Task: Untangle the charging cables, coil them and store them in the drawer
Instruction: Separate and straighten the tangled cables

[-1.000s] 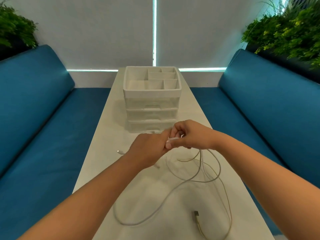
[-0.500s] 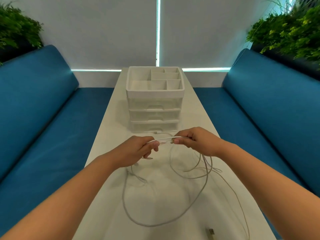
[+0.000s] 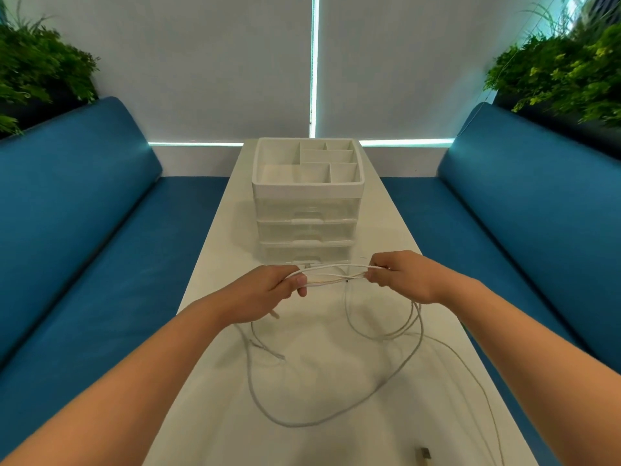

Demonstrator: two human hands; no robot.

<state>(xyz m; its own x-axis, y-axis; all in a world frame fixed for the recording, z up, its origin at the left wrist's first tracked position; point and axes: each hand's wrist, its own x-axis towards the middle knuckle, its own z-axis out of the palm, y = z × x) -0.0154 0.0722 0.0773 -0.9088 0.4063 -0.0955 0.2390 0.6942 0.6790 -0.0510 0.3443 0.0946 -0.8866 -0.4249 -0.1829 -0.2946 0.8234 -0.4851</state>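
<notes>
White charging cables point(image 3: 336, 272) stretch taut between my two hands above the white table point(image 3: 215, 237). My left hand point(image 3: 268, 290) pinches the strands at their left end. At the right end, my right hand point(image 3: 400, 275) pinches them too. Loose loops point(image 3: 302, 423) of the same cables hang down and lie on the table below, and a USB plug point(image 3: 426, 454) rests near the front edge. Behind my hands stands a white organiser point(image 3: 307, 188) with three clear drawers point(image 3: 305, 232), all closed, and an open tray of compartments on top.
Blue cushioned benches point(image 3: 84, 230) run along both sides of the narrow table. Green plants point(image 3: 564, 72) stand behind the backrests at left and right. White blinds cover the window at the far end.
My hands started close together at the cables and have drawn apart, pulling several strands taut between them. The view has risen a little, and the loose loops have shifted on the table.
</notes>
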